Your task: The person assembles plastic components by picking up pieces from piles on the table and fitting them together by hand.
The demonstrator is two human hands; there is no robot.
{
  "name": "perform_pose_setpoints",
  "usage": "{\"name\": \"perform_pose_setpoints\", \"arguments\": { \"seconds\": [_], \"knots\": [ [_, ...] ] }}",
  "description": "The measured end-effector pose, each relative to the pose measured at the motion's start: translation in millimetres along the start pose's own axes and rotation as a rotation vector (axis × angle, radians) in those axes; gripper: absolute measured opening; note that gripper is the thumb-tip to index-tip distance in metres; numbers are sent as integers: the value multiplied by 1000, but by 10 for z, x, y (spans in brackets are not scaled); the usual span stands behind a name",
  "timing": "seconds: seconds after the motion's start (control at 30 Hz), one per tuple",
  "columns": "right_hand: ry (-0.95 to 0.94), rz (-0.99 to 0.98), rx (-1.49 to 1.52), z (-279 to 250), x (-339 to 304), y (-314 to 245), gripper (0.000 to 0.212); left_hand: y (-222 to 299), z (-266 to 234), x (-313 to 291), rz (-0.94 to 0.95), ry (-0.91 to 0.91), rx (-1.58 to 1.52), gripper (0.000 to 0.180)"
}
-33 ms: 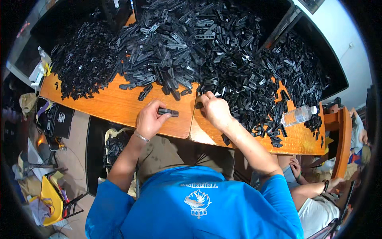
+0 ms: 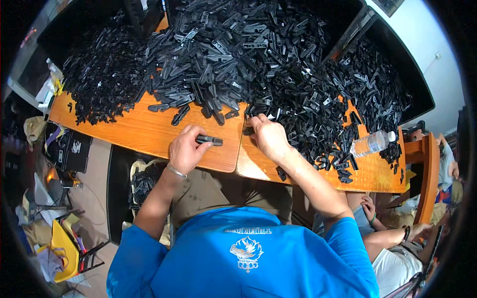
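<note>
A person in a blue T-shirt (image 2: 198,258) sat at an orange-brown wooden worktop (image 2: 198,158), seen from above, with both bare forearms reaching over its near edge. A seam ran between two boards, with one hand on each side of it.

The left hand (image 2: 184,150), with a pale bracelet (image 2: 176,172) at its wrist, held a long black plastic piece (image 2: 213,141) between thumb and fingers. The piece lay roughly sideways above the bare near part of the left board, its free end pointing toward the seam.

The right hand (image 2: 271,138) was just beyond the seam, at the near edge of a heap of black clip-like parts (image 2: 308,99). Its fingers were bent down and close together beside a small dark piece (image 2: 248,131); whether they gripped anything could not be told.

Behind the hands, a broad mound of longer black parts (image 2: 208,59) covered the middle of the worktop. Much finer black bits (image 2: 102,74) were piled at the left. Toward the right end, a clear plastic bottle (image 2: 370,144) lay on its side among scattered parts, its white cap to the right. Another person (image 2: 397,253) sat at the lower right.
</note>
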State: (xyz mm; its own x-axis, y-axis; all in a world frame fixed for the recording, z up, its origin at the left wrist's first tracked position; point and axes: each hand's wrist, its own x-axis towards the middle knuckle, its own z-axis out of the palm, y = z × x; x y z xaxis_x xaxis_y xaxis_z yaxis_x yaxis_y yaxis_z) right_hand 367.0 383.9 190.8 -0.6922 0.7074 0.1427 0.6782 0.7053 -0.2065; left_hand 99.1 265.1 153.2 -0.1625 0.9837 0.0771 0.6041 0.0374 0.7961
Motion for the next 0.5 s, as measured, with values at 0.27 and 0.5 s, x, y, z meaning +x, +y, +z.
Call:
{"name": "perform_pose_setpoints", "arguments": {
  "seconds": [0.27, 0.5],
  "knots": [
    [-31, 149, 336, -35, -4, 173, 36, -3, -82, -82, 231, 72, 211, 34],
    [98, 128, 354, -121, 15, 207, 35, 263, -12, -58, 286, 133, 139, 30]
  ]
}}
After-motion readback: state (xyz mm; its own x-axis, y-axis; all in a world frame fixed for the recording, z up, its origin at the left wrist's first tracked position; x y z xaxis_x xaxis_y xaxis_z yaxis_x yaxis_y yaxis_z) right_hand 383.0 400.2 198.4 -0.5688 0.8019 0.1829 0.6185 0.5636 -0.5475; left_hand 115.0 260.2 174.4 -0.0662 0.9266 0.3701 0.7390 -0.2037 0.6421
